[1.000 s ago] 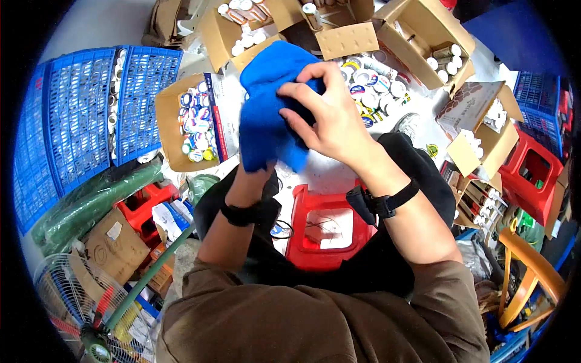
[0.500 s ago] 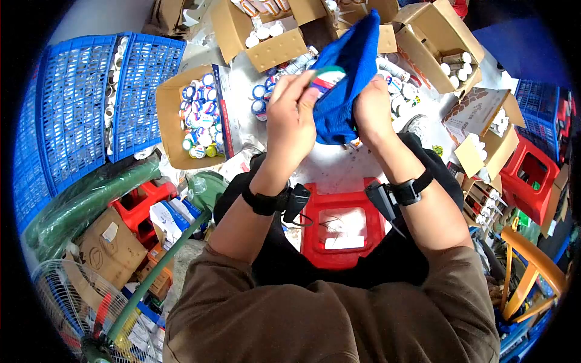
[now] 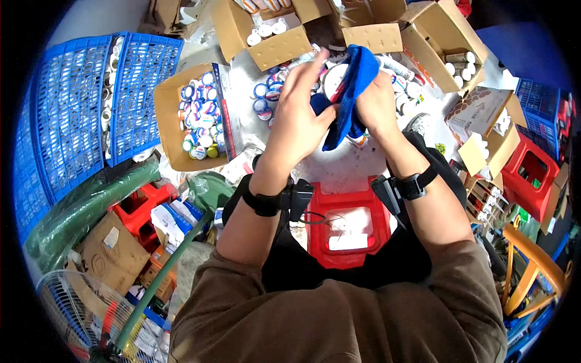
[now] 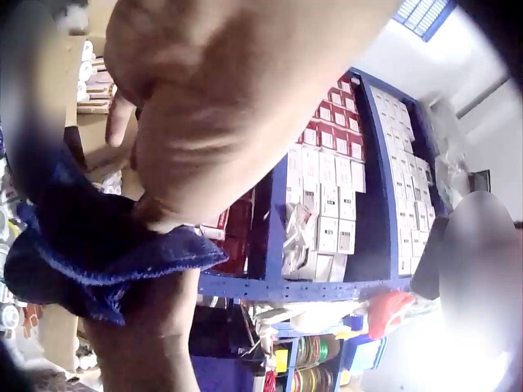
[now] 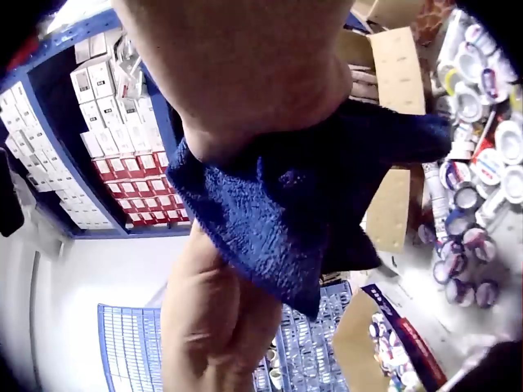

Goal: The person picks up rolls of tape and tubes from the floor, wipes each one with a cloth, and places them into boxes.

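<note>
A blue cloth [image 3: 357, 75] is wrapped partly round a container with a round white end [image 3: 333, 80] and a bit of red on its side. My right hand [image 3: 376, 107] grips the cloth from the right, with the container inside the fold. On the other side my left hand [image 3: 295, 115] has its fingers raised and straight, slightly blurred, and its thumb touches the cloth's edge. In the right wrist view the cloth [image 5: 261, 216] hangs below the hand and hides the container. The left wrist view shows the cloth [image 4: 122, 265] dark and bunched.
Many small labelled jars lie on the white surface [image 3: 242, 66] beyond the hands. A carton [image 3: 169, 145] of jars stands left, with more open cartons [image 3: 281, 51] behind. Blue crates [image 3: 75, 115], a red stool [image 3: 348, 254] between the knees and a fan [image 3: 72, 314] surround the person.
The cloth, first spread over the left hand, was brought round the container, which has turned its white end toward view. The left hand's fingers have straightened away from it.
</note>
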